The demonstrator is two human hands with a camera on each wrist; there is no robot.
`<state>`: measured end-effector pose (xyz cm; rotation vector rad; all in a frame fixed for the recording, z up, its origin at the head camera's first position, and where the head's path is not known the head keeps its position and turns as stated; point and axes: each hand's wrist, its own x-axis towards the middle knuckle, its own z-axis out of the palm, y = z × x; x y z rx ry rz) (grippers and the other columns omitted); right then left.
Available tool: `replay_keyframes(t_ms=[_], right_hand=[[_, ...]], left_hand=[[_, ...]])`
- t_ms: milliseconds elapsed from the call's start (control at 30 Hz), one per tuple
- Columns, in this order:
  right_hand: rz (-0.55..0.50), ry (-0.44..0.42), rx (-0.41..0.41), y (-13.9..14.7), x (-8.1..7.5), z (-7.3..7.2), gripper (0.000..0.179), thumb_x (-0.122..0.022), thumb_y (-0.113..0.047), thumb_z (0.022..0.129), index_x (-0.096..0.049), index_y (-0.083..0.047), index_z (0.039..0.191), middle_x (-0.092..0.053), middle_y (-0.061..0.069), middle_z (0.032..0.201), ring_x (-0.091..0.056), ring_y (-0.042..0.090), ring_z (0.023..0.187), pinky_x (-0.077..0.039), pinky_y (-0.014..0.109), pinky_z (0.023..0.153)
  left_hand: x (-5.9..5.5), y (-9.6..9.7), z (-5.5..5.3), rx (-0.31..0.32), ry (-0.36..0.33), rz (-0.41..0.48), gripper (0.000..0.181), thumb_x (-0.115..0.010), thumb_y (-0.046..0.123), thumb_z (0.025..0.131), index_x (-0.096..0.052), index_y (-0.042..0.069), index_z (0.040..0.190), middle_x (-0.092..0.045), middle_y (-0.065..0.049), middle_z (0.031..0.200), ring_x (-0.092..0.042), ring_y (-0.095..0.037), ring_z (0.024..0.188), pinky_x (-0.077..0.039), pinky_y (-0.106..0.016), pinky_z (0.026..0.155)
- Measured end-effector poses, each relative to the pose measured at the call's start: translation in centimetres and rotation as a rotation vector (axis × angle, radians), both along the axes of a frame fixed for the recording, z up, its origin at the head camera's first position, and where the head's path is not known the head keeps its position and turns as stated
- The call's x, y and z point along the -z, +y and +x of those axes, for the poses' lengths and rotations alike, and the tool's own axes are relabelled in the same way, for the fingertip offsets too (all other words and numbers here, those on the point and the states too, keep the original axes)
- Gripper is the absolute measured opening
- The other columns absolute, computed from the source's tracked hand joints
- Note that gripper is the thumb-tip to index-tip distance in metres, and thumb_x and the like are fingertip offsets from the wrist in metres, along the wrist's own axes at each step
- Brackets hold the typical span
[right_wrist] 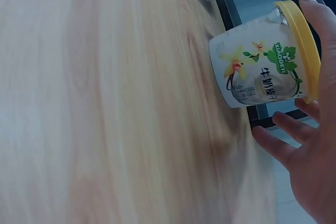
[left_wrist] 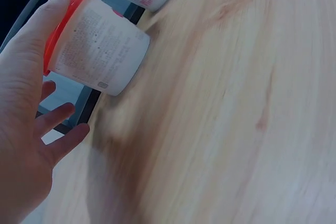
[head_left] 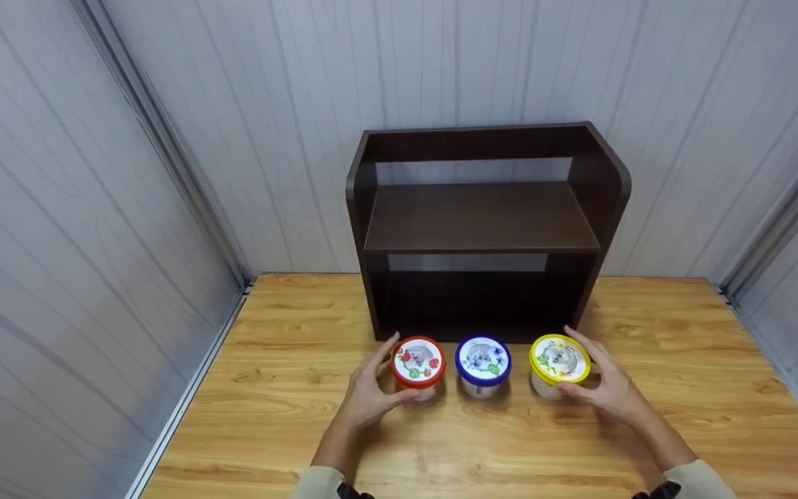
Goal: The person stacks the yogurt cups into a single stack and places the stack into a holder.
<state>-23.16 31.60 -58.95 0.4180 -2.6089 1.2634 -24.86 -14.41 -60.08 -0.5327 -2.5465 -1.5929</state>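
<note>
Three lidded white tubs stand in a row on the wooden table. My left hand [head_left: 369,394] is at the left tub, which has a red-rimmed lid [head_left: 418,362]. Its thumb and index finger reach round that lid, while the other fingers [left_wrist: 68,142] spread below it. At the right end is a tub with a yellow-rimmed lid [head_left: 560,358] and a flower print [right_wrist: 257,64]. My right hand [head_left: 610,384] holds thumb and index finger round this lid, other fingers apart from the tub. Between them stands the tub with a blue-rimmed lid [head_left: 483,360], untouched by either hand.
Directly behind the tubs stands a dark brown two-tier shelf [head_left: 482,218] with a raised back rail and side panels. Pale panelled walls [head_left: 288,138] enclose the wooden table [head_left: 288,346] at the back and both sides.
</note>
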Motion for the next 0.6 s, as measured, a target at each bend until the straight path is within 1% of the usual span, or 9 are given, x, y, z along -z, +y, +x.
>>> replay_keyframes(t_ms=[67, 100, 133, 200, 233, 267, 367, 467, 600], right_hand=[[-0.034, -0.012, 0.003, -0.13, 0.2, 0.07, 0.099, -0.098, -0.015, 0.086, -0.047, -0.015, 0.172, -0.058, 0.022, 0.162, -0.058, 0.029, 0.145, -0.055, 0.023, 0.105], [-0.057, -0.014, 0.0, -0.22, 0.29, 0.1, 0.099, -0.098, -0.012, 0.086, -0.048, -0.014, 0.171, -0.059, 0.023, 0.162, -0.058, 0.021, 0.143, -0.053, 0.016, 0.102], [-0.081, -0.013, -0.008, -0.29, 0.42, 0.09, 0.097, -0.098, -0.01, 0.086, -0.049, -0.012, 0.17, -0.059, 0.023, 0.162, -0.058, 0.012, 0.141, -0.052, 0.012, 0.1], [-0.123, -0.012, -0.02, -0.45, 0.63, 0.05, 0.095, -0.097, -0.007, 0.085, -0.051, -0.008, 0.168, -0.06, 0.024, 0.16, -0.056, -0.004, 0.132, -0.05, 0.008, 0.098], [-0.139, -0.011, -0.022, -0.52, 0.72, 0.02, 0.093, -0.097, -0.005, 0.085, -0.053, -0.007, 0.167, -0.06, 0.025, 0.16, -0.054, -0.01, 0.13, -0.049, 0.007, 0.099], [-0.155, -0.012, -0.023, -0.6, 0.79, 0.02, 0.091, -0.097, -0.004, 0.085, -0.054, -0.005, 0.165, -0.061, 0.025, 0.159, -0.052, -0.014, 0.129, -0.048, 0.006, 0.1], [-0.18, -0.024, -0.016, -0.8, 0.92, 0.04, 0.083, -0.096, -0.003, 0.086, -0.058, -0.002, 0.16, -0.062, 0.027, 0.155, -0.052, -0.016, 0.126, -0.047, 0.004, 0.1], [-0.18, -0.038, 0.004, -0.9, 0.91, 0.14, 0.079, -0.096, -0.004, 0.087, -0.061, -0.002, 0.157, -0.062, 0.029, 0.155, -0.052, -0.016, 0.125, -0.044, 0.002, 0.1], [-0.165, -0.047, 0.02, -0.92, 0.79, 0.17, 0.078, -0.096, -0.007, 0.087, -0.062, -0.003, 0.157, -0.063, 0.028, 0.156, -0.051, -0.016, 0.127, -0.04, 0.001, 0.103]], left_hand=[[0.17, 0.09, -0.07, 0.009, -0.016, 0.018, 0.108, -0.101, 0.031, 0.085, -0.043, 0.013, 0.174, -0.051, -0.022, 0.174, -0.057, -0.049, 0.155, -0.046, -0.072, 0.127], [0.26, 0.12, -0.1, 0.014, -0.02, 0.026, 0.107, -0.101, 0.03, 0.086, -0.043, 0.012, 0.174, -0.051, -0.023, 0.174, -0.058, -0.049, 0.153, -0.047, -0.071, 0.126], [0.34, 0.14, -0.11, 0.02, -0.019, 0.032, 0.106, -0.1, 0.028, 0.087, -0.043, 0.011, 0.174, -0.051, -0.023, 0.174, -0.058, -0.049, 0.152, -0.049, -0.07, 0.125], [0.53, 0.19, -0.13, 0.027, -0.025, 0.043, 0.104, -0.1, 0.026, 0.087, -0.043, 0.01, 0.173, -0.053, -0.024, 0.172, -0.06, -0.048, 0.15, -0.052, -0.068, 0.123], [0.61, 0.2, -0.14, 0.029, -0.029, 0.044, 0.104, -0.099, 0.026, 0.088, -0.043, 0.01, 0.173, -0.054, -0.023, 0.171, -0.061, -0.047, 0.149, -0.054, -0.067, 0.122], [0.68, 0.22, -0.14, 0.03, -0.03, 0.046, 0.103, -0.099, 0.025, 0.088, -0.043, 0.009, 0.173, -0.056, -0.024, 0.169, -0.061, -0.047, 0.148, -0.054, -0.066, 0.121], [0.87, 0.24, -0.17, 0.033, -0.045, 0.048, 0.1, -0.098, 0.027, 0.09, -0.044, 0.009, 0.173, -0.062, -0.024, 0.163, -0.065, -0.046, 0.145, -0.056, -0.065, 0.119], [0.97, 0.32, -0.3, 0.038, -0.064, 0.043, 0.096, -0.095, 0.031, 0.093, -0.045, 0.011, 0.173, -0.065, -0.023, 0.159, -0.067, -0.045, 0.143, -0.057, -0.065, 0.119], [1.03, 0.45, -0.45, 0.038, -0.089, 0.054, 0.092, -0.093, 0.036, 0.095, -0.047, 0.015, 0.172, -0.066, -0.022, 0.156, -0.07, -0.04, 0.138, -0.06, -0.06, 0.115]])
